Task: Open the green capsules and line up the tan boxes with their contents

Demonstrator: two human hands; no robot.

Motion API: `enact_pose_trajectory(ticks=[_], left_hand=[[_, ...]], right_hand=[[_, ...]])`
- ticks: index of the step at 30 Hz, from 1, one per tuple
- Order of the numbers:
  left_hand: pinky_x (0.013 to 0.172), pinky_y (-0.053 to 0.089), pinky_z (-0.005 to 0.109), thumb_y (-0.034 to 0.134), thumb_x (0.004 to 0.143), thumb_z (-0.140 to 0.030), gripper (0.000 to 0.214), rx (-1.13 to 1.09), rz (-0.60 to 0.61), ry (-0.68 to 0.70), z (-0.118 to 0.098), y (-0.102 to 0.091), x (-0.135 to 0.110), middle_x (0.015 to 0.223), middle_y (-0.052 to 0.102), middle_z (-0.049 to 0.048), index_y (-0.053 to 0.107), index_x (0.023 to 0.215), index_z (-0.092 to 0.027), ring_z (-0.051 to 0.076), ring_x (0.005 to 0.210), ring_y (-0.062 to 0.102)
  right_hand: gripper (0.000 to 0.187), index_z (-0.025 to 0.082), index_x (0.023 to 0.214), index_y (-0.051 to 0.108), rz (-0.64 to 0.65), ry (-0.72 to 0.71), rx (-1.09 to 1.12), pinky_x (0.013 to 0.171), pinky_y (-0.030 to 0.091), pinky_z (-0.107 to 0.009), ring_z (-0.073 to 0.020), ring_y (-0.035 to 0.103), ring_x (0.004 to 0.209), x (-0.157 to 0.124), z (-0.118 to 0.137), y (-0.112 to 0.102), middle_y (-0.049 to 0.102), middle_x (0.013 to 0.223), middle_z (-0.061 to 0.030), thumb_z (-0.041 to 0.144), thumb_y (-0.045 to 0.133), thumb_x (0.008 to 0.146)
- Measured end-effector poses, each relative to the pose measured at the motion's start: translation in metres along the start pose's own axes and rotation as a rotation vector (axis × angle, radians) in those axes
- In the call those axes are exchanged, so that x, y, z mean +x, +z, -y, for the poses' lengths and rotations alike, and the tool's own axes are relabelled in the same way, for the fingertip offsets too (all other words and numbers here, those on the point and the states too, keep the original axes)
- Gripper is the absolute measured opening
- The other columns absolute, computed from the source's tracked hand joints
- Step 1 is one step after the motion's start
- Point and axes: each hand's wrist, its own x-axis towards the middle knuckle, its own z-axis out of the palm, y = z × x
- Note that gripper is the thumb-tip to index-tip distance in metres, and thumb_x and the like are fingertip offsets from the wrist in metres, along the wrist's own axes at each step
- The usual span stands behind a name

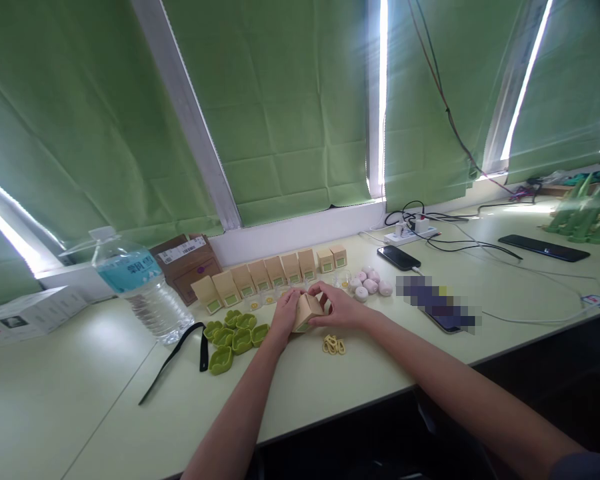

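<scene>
Between my two hands is a small tan cardboard box (306,313), tilted, with a green patch on its lower front. My left hand (286,312) wraps its left side. My right hand (341,307) grips the box from the right, thumb and fingers on its upper edge. Behind stands a row of similar small boxes (259,275), several with raised lids. Green moulded cases (242,340) lie to the left of my left hand. Pale yellow loops (334,345) sit just in front of the box. Pinkish-white rounded pieces (371,283) are gathered right of my right hand.
A large water bottle (143,283) and a brown carton (189,265) stand at the left, near a black strap (173,357). Rightward are a black phone (399,257), a power strip (411,232) with cables, and another dark phone (544,247). The table's front edge (340,410) runs below my forearms.
</scene>
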Motion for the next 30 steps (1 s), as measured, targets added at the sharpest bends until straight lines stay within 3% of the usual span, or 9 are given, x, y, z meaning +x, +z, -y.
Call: enact_pose_trajectory(ticks=[9, 13, 20, 24, 28, 30], left_hand=[[0.068, 0.044, 0.028, 0.055, 0.081, -0.044, 0.029, 0.055, 0.024, 0.012, -0.002, 0.000, -0.001, 0.079, 0.066, 0.0027, 0.069, 0.079, -0.019, 0.018, 0.072, 0.056], [0.076, 0.044, 0.030, 0.049, 0.083, -0.042, 0.031, 0.093, 0.005, 0.043, -0.003, -0.002, -0.001, 0.086, 0.069, 0.0041, 0.070, 0.077, -0.019, 0.020, 0.079, 0.057], [0.076, 0.044, 0.029, 0.047, 0.083, -0.041, 0.032, 0.103, -0.047, 0.040, -0.009, -0.001, -0.004, 0.087, 0.069, 0.0043, 0.071, 0.078, -0.019, 0.020, 0.082, 0.058], [0.070, 0.044, 0.028, 0.051, 0.082, -0.043, 0.031, 0.024, -0.179, -0.003, -0.010, 0.000, -0.005, 0.086, 0.068, 0.0042, 0.071, 0.078, -0.019, 0.019, 0.078, 0.057], [0.070, 0.045, 0.027, 0.055, 0.080, -0.043, 0.029, -0.056, -0.259, -0.017, -0.009, -0.002, -0.004, 0.087, 0.069, 0.0044, 0.070, 0.076, -0.019, 0.019, 0.079, 0.059], [0.068, 0.046, 0.027, 0.056, 0.079, -0.045, 0.029, -0.101, -0.265, -0.023, -0.008, -0.003, -0.003, 0.084, 0.069, 0.0046, 0.069, 0.076, -0.018, 0.019, 0.077, 0.060]], right_hand=[[0.060, 0.022, 0.110, 0.051, -0.082, -0.065, -0.095, 0.066, 0.050, -0.030, -0.0171, 0.057, 0.084, 0.000, 0.000, 0.000, 0.057, 0.112, -0.0064, 0.047, 0.084, 0.067], [0.047, 0.021, 0.098, 0.053, -0.150, -0.117, -0.119, 0.067, 0.048, -0.029, -0.0200, 0.056, 0.090, 0.000, 0.005, -0.002, 0.058, 0.104, -0.0056, 0.043, 0.083, 0.070], [0.042, 0.020, 0.098, 0.057, -0.145, -0.103, -0.102, 0.063, 0.046, -0.026, -0.0161, 0.056, 0.078, 0.000, 0.008, -0.003, 0.060, 0.096, -0.0035, 0.044, 0.081, 0.073], [0.036, 0.021, 0.095, 0.059, -0.155, -0.054, -0.012, 0.059, 0.045, -0.025, -0.0154, 0.055, 0.074, -0.002, 0.008, -0.006, 0.063, 0.092, -0.0033, 0.056, 0.063, 0.087], [0.062, 0.019, 0.077, 0.063, -0.189, -0.067, 0.102, 0.061, 0.047, -0.029, -0.0186, 0.058, 0.078, -0.003, 0.007, -0.007, 0.063, 0.087, -0.0080, 0.065, 0.027, 0.098], [0.066, 0.019, 0.069, 0.062, -0.200, -0.071, 0.107, 0.063, 0.048, -0.031, -0.0191, 0.059, 0.079, -0.002, 0.007, -0.006, 0.064, 0.087, -0.0092, 0.065, 0.024, 0.099]])
